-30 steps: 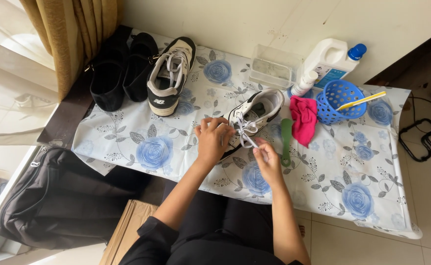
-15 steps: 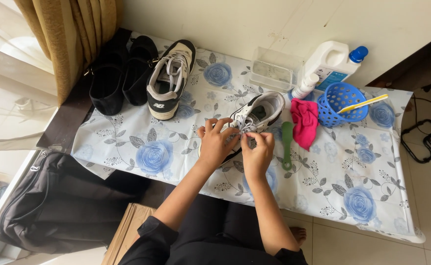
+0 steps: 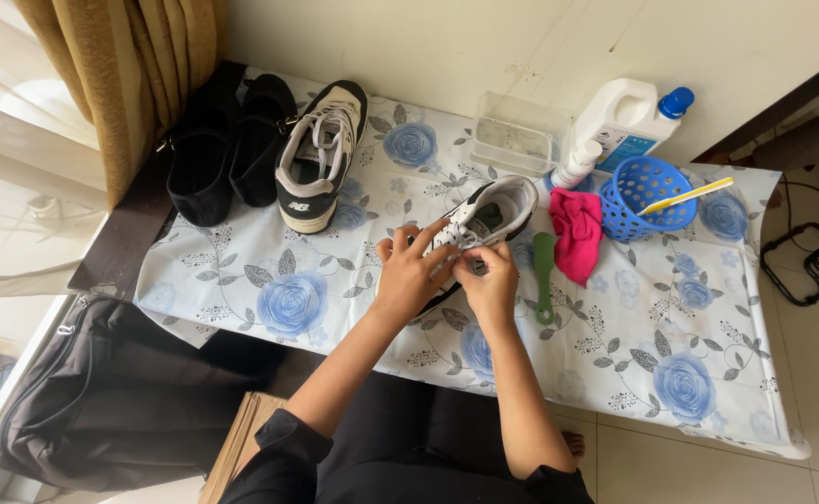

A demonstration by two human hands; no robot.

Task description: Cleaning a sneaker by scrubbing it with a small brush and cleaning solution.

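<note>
Both hands have closed in: left hand (image 3: 413, 271) and right hand (image 3: 490, 277) now pinch the laces of the white-and-black lace-up sneaker (image 3: 480, 222). Its long axis runs diagonally, heel opening toward the pink folded cloth (image 3: 576, 232). Bare blue-rose tablecloth (image 3: 671, 327) spreads beyond that cloth.

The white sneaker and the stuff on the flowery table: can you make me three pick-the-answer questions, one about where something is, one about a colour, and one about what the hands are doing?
1. Where is the yellow toothbrush?
A. across the blue basket
B. inside a black shoe
C. on the floor

2. What colour is the cloth beside the green brush?
A. yellow
B. pink
C. black

3. What are the two hands doing?
A. resting flat on the table
B. holding the bottle
C. both on the laces of the white sneaker

Answers: 1 A, it lies over the basket's rim. 2 B, it is bright pink. 3 C, the left hand and right hand have their fingers at the laces.
</note>
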